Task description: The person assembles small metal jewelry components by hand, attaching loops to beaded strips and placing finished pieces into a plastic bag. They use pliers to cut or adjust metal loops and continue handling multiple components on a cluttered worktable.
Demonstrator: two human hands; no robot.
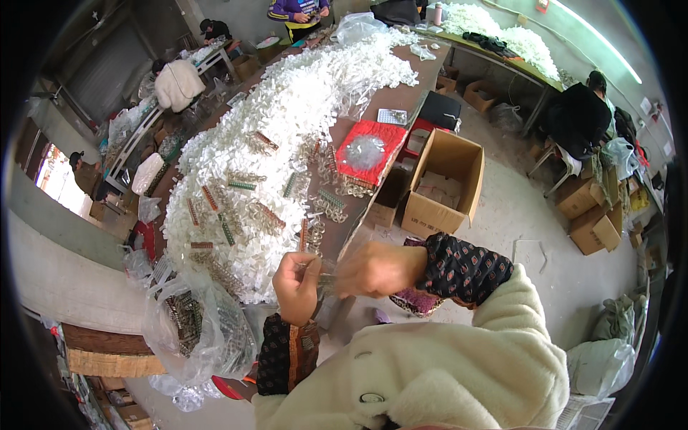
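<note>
An open cardboard box (431, 213) stands on the floor (494, 193), right of centre. Upper right: a pink bottle (438, 13) near the far end of the rear surface (532, 71); above, a lit tube lamp (600, 41). At right, a seated person in black (579, 118), with smaller cartons (605, 231) nearby; at upper left, a person in a white coat (178, 82).

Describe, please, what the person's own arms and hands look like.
The left hand and the right hand show no gloves. Both forearms wear dark, small-patterned sleeve covers; the left one also has an orange-brown patterned section. Above the right cover is a fluffy cream coat sleeve.
</note>
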